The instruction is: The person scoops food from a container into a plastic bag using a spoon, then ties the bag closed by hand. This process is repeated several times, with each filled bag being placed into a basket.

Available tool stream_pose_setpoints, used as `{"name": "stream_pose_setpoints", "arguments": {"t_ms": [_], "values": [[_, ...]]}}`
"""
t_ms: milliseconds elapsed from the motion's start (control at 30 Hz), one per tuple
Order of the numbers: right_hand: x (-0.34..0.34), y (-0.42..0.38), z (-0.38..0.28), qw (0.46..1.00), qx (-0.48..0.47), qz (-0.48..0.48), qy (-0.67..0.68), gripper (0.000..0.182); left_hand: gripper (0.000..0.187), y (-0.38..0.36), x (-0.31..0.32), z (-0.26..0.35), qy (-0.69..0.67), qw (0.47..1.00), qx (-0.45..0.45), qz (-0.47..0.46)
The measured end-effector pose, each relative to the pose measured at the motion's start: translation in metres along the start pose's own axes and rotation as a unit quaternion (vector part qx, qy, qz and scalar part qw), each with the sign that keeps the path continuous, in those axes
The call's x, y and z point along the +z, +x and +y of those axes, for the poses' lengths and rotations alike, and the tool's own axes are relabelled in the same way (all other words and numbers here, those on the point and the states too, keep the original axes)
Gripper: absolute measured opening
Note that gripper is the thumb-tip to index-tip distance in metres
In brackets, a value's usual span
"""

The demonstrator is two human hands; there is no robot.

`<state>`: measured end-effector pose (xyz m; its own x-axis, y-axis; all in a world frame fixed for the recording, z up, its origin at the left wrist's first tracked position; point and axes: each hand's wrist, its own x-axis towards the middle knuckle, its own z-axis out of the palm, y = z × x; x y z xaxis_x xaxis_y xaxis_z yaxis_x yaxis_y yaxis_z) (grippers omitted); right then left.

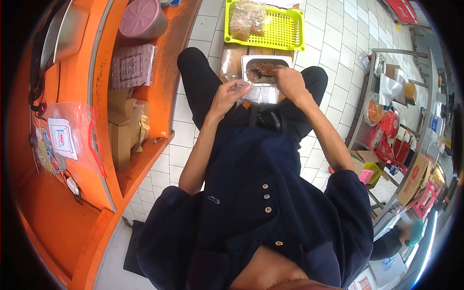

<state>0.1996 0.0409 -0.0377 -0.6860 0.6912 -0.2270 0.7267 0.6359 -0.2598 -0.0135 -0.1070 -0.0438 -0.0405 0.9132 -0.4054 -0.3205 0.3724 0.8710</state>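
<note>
A white tub of reddish-brown, wet-looking food stands in front of me between my knees. My right hand is closed over its right side, gripping a dark spoon whose bowl rests in the food. Just left of the tub, my left hand pinches a clear plastic bag between thumb and fingers. Clear, whitish plastic sheets or bags lie at the tub's near edge. How the right fingers wrap the handle is partly hidden.
Beyond the tub, a lime-green basket holds several filled clear bags on its left. A wooden bench carries the tub. Orange shelving stands left, a metal rack right. Another person is at lower right.
</note>
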Motion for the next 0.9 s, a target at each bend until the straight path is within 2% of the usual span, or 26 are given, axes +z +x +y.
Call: {"name": "stream_pose_setpoints", "arguments": {"t_ms": [33,167,233,300,367,500,633,733,800,900], "values": [[0.000,0.000,-0.002,0.999,-0.022,0.024,0.000,0.017,0.035,0.000,0.000,0.002,0.001,1.000,-0.004,0.002],[-0.014,-0.002,-0.004,0.998,-0.029,-0.002,0.058,0.015,0.035,-0.001,0.001,0.005,-0.011,1.000,-0.015,0.002],[-0.032,-0.003,-0.001,0.996,0.008,-0.024,0.087,0.014,0.036,-0.001,0.001,0.004,-0.011,1.000,-0.011,0.005],[-0.024,-0.003,-0.001,0.998,0.020,-0.004,0.064,0.013,0.036,0.000,0.001,0.003,-0.011,1.000,-0.008,0.003],[0.000,0.000,0.005,1.000,-0.006,0.026,0.015,0.013,0.037,0.002,0.001,0.004,-0.016,1.000,-0.009,0.005],[-0.028,-0.005,-0.004,0.996,0.016,-0.002,0.086,0.014,0.038,0.003,-0.002,0.002,-0.024,1.000,-0.011,0.006],[-0.001,0.000,0.002,0.999,0.027,-0.008,0.025,0.012,0.038,0.004,-0.002,0.001,0.003,1.000,-0.015,0.000],[-0.009,0.000,0.002,0.996,-0.012,0.012,0.085,0.015,0.039,0.003,0.000,0.001,-0.002,1.000,-0.004,0.014],[-0.025,-0.001,0.005,0.988,0.028,-0.051,0.144,0.018,0.039,0.002,-0.002,0.002,0.005,1.000,-0.009,0.015],[0.001,0.005,-0.004,0.997,0.034,-0.001,0.070,0.016,0.038,0.002,-0.001,0.003,0.018,1.000,-0.005,0.014]]}}
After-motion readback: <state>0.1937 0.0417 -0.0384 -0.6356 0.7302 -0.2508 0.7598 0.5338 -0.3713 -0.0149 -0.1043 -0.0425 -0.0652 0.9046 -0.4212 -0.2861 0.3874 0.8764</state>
